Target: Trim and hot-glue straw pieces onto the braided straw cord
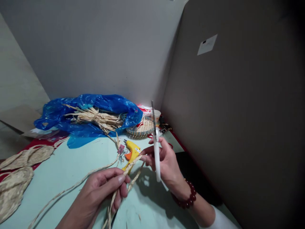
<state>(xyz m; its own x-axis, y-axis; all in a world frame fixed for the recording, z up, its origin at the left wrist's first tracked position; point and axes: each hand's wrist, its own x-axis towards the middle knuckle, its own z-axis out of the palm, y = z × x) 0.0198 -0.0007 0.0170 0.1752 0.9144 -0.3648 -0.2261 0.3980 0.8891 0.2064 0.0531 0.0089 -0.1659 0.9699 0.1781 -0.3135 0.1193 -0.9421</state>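
Observation:
My left hand (105,187) is closed around a pale braided straw cord (133,163), pinching it between thumb and fingers. Scissors (156,159) with white handles sit in my right hand (168,162), seen edge-on, their metal blades pointing up. The right fingertips also touch the upper end of the cord. Lower strands of it hang below my left hand. Just behind the cord, a yellow glue gun (133,149) with an orange trigger lies on the pale green table (95,152). A long twisted straw strand (73,185) curves across the table to the left.
A blue plastic bag (114,101) at the back holds a bundle of dry straw (97,117). Beside it stand a woven basket (140,128) and a cup (156,114). Woven straw pieces (14,184) lie at left. Grey panels (226,111) close off the back and right.

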